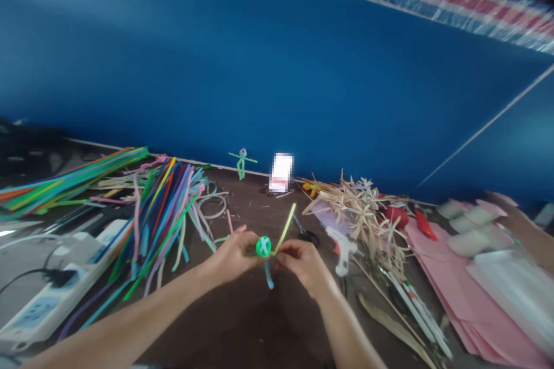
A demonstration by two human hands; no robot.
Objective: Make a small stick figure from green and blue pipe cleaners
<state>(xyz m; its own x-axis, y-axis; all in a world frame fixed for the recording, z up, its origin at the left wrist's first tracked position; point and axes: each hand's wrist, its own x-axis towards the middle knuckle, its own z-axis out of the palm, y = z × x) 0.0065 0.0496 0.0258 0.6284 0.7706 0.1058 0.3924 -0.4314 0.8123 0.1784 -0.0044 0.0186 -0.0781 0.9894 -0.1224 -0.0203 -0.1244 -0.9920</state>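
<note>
Bare forearms in foreground; L hand and R hand, fingers together, clamped on green pipe-cleaner ball above brown tabletop. Risk: slack pinch lets yellow stem spring loose, snagging white hot-glue gun.

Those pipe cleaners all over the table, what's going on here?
A person is holding a green ball between their left hand and right hand, with a yellow-green pipe cleaner and a light blue pipe cleaner attached. Loose pipe cleaners lie heaped to the left, a small pipe-cleaner figure stands by the blue wall, and a hot glue gun lies beside dried straw.
</note>
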